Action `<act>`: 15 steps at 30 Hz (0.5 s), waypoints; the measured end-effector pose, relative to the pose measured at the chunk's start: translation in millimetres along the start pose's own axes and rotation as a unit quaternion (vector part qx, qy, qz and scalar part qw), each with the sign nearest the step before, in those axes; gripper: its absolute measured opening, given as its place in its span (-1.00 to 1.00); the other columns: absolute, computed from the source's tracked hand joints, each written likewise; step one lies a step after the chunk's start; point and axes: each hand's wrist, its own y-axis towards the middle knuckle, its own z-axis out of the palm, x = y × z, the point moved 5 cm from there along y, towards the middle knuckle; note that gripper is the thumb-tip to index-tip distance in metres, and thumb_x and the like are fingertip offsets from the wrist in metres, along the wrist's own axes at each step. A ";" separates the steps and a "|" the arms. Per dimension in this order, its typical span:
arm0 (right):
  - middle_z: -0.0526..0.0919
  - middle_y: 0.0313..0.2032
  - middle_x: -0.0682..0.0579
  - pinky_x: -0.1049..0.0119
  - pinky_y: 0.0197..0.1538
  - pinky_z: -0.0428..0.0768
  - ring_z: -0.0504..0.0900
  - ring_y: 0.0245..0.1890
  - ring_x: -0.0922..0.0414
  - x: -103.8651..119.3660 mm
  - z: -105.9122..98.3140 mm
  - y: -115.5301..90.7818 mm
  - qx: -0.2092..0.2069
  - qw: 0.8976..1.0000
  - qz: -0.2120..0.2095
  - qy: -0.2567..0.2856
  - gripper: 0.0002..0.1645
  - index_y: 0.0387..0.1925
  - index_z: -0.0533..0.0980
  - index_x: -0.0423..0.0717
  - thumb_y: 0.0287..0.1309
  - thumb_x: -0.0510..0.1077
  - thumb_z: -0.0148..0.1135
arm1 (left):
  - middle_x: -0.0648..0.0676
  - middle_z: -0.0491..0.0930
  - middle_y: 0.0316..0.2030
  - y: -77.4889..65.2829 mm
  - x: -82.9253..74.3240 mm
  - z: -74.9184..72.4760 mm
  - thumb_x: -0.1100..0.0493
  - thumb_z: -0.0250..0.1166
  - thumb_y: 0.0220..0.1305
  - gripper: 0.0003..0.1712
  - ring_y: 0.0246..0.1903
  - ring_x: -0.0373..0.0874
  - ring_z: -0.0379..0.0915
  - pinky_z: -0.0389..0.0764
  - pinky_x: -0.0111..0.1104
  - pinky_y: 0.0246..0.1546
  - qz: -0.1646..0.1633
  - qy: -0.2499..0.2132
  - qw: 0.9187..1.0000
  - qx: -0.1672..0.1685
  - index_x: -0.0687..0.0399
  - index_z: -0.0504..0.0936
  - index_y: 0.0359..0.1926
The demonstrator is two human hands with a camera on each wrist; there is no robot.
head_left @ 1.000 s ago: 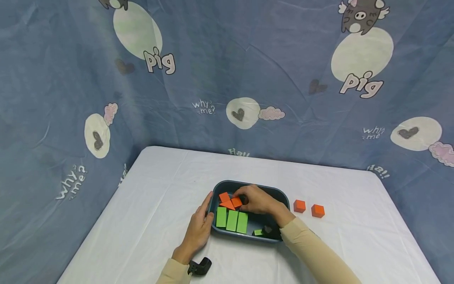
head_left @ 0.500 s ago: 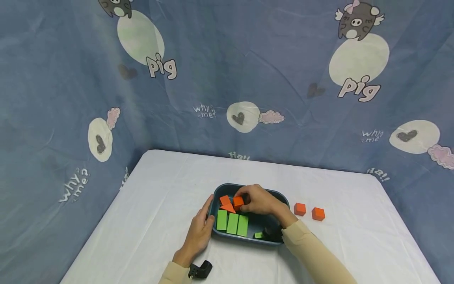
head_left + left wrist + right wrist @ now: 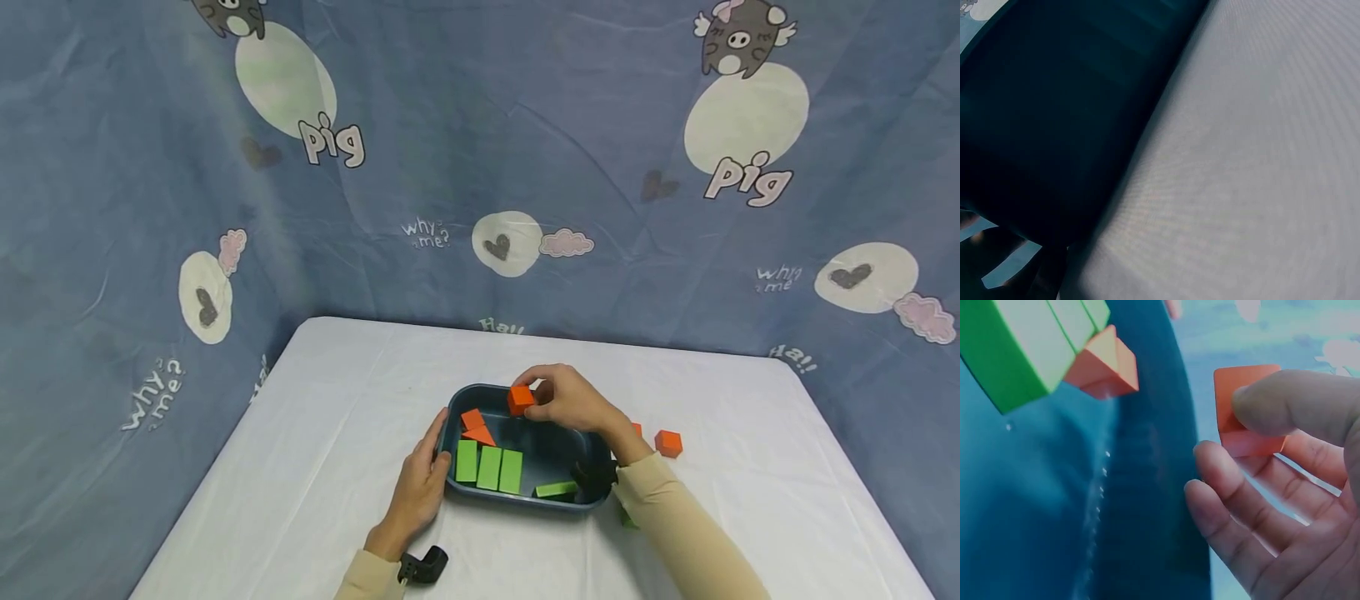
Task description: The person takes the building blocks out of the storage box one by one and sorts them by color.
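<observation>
Orange cube (image 3: 521,400) at the far rim of the blue tray (image 3: 551,454), pinched between thumb and fingers of the right hand (image 3: 573,400). A loosening pinch, or a corner catching the rim, could drop it. Three green rectangular blocks (image 3: 489,468) stand within. The left hand (image 3: 420,483), fingers extended, thumb apart, rests against the tray's left end; uneven pressure might shift it.

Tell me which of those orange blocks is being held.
The orange cube pinched by the right hand near the far rim of the tray. The other orange blocks lie in the tray or on the white cloth.
</observation>
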 end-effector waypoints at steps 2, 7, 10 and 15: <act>0.72 -0.26 -0.01 0.19 -0.18 0.66 0.65 -0.35 0.07 -0.6 -6.9 -3.9 -0.013 1.000 0.000 -0.002 -0.57 0.01 0.67 -0.04 0.06 -0.32 0.45 | 0.24 0.35 0.42 -0.3 0.2 0.1 0.43 0.04 0.36 -0.21 0.33 0.10 0.34 0.28 0.11 0.34 0.001 -0.003 1.000 0.000 0.10 0.15 0.59; 0.72 -0.21 -0.05 0.20 -0.18 0.65 0.67 -0.32 0.08 -5.3 -24.0 -14.2 -0.039 0.999 0.003 -0.007 -0.56 0.00 0.68 -0.04 0.03 -0.31 0.47 | 0.24 0.34 0.43 -0.5 1.8 0.3 0.42 0.05 0.37 -0.21 0.34 0.12 0.32 0.28 0.12 0.34 0.000 0.000 1.000 0.001 0.10 0.15 0.59; 0.73 -0.19 -0.06 0.20 -0.17 0.65 0.69 -0.29 0.08 -8.2 -33.9 -21.3 -0.053 0.998 0.012 -0.004 -0.55 0.01 0.67 -0.05 0.02 -0.33 0.46 | 0.24 0.34 0.43 -0.2 2.5 0.6 0.43 0.06 0.36 -0.21 0.35 0.12 0.32 0.28 0.10 0.35 -0.003 0.002 1.000 0.000 0.09 0.15 0.59; 0.73 -0.16 -0.03 0.13 -0.10 0.67 0.72 -0.24 0.05 -13.0 -48.1 -33.9 -0.069 0.997 0.032 0.013 -0.54 0.01 0.67 -0.06 0.02 -0.38 0.41 | 0.24 0.31 0.45 -0.2 2.3 1.3 0.44 0.05 0.36 -0.20 0.39 0.12 0.26 0.24 0.07 0.38 -0.007 0.001 1.000 0.001 0.07 0.14 0.60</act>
